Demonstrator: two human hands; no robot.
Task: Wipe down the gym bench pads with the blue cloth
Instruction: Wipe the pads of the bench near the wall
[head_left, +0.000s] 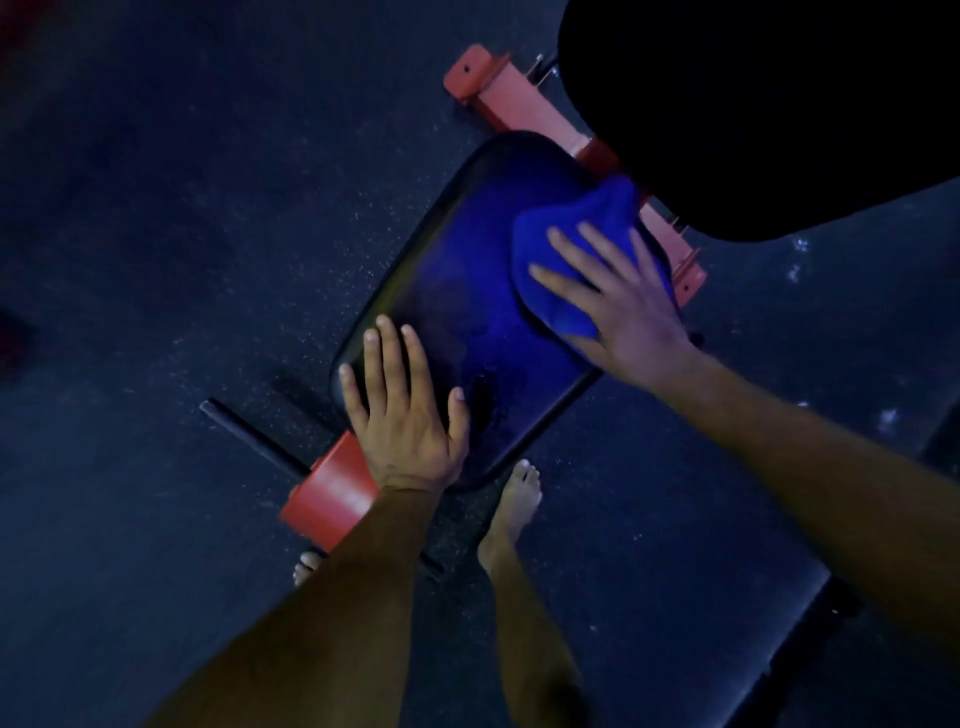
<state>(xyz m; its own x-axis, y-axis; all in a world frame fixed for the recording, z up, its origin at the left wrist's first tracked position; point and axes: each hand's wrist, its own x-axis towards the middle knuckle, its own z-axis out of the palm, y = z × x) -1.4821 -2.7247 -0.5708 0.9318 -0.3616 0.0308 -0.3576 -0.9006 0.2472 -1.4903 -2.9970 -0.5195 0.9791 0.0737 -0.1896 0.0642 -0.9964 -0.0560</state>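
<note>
Blue cloth (569, 249) under right hand (618, 306) (flat)

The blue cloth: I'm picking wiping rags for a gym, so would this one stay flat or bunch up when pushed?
The blue cloth looks soft and floppy: it is already rumpled into folds under the right hand. It probably bunches when pushed across the seat pad, and likely weighs little.

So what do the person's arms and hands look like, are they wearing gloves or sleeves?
No gloves and no sleeves. Both the left hand and the right hand are bare, and both forearms are bare right up to the edge of the picture. No watch, ring or bracelet shows. The fingernails look short. The light is dim and bluish, so tiny details are hard to see.
</note>
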